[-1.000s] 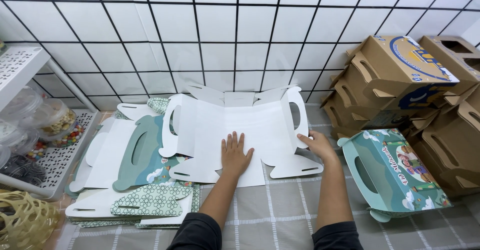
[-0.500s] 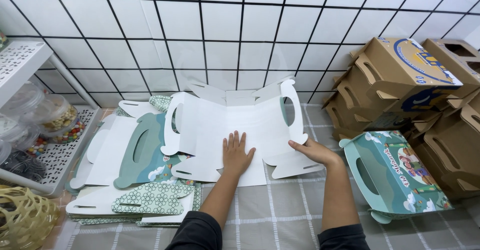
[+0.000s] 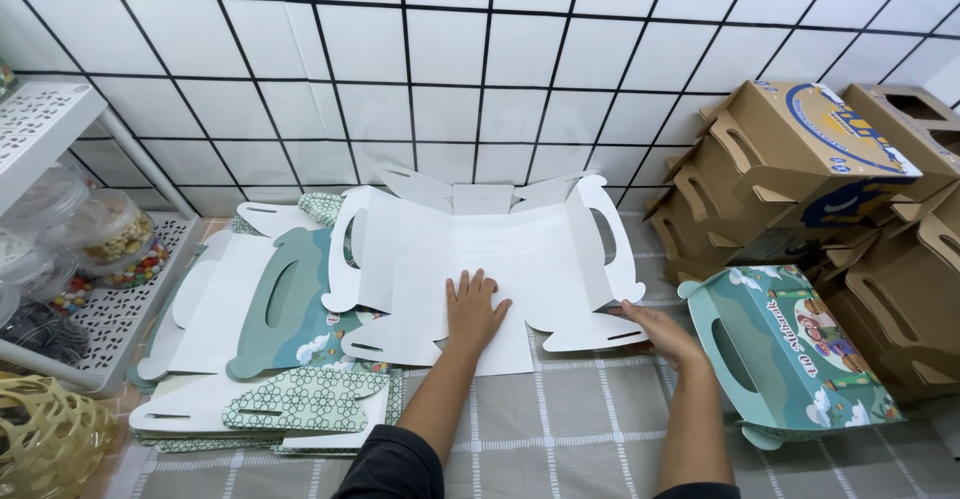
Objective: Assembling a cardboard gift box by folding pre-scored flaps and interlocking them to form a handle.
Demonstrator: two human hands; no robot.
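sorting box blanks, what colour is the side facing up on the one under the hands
Plain white, seen in the head view: the unfolded box blank lies under the left hand.

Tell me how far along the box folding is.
Done: one green box stands assembled at right. In hand: left hand presses the flat white blank while right hand grips its side flap. Left: blank still unfolded, and a stack of flat blanks waits.

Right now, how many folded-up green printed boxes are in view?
1: the green box lies on its side right of the right hand. Others at left are flat blanks; more may hide among the brown boxes.
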